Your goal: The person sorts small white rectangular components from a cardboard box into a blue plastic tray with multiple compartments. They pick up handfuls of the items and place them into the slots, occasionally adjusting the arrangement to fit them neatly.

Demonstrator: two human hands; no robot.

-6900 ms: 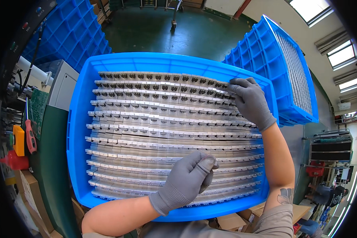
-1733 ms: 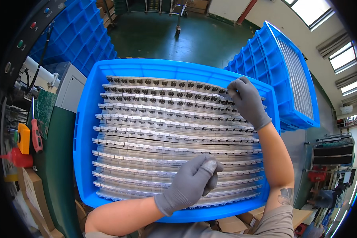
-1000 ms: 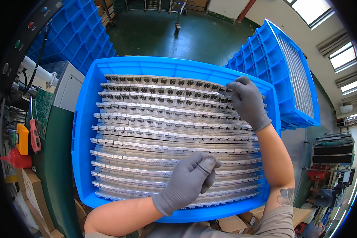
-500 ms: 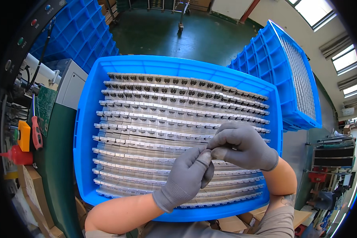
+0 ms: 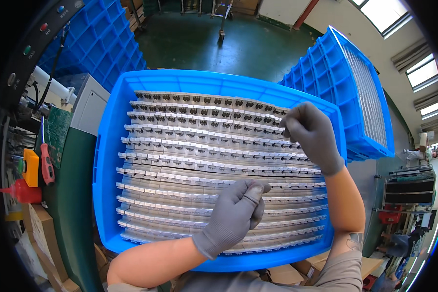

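Note:
A large blue plastic crate (image 5: 180, 77) lies in front of me, filled with rows of small light-grey modules (image 5: 190, 160), the far rows showing dark terminals. Above the middle near rows, my left hand (image 5: 236, 211) in a grey knit glove is closed, thumb pressed on the curled fingers. Whatever it pinches is too small or hidden to name. My right hand (image 5: 310, 134), gloved alike, is raised over the far right rows. Its fingers are curled down and bunched together, and what may be between them cannot be made out. The two hands are apart.
Stacked blue crates stand at the far left (image 5: 97, 44) and at the right, the right stack (image 5: 326, 73) topped with similar modules. On the left green bench (image 5: 75, 194) are a red screwdriver (image 5: 46, 163), a red bottle (image 5: 27, 193) and a green circuit board (image 5: 58, 131).
My right hand has lifted away from the left hand, moving up and to the right over the far rows. The left hand has stayed nearly in place, still closed.

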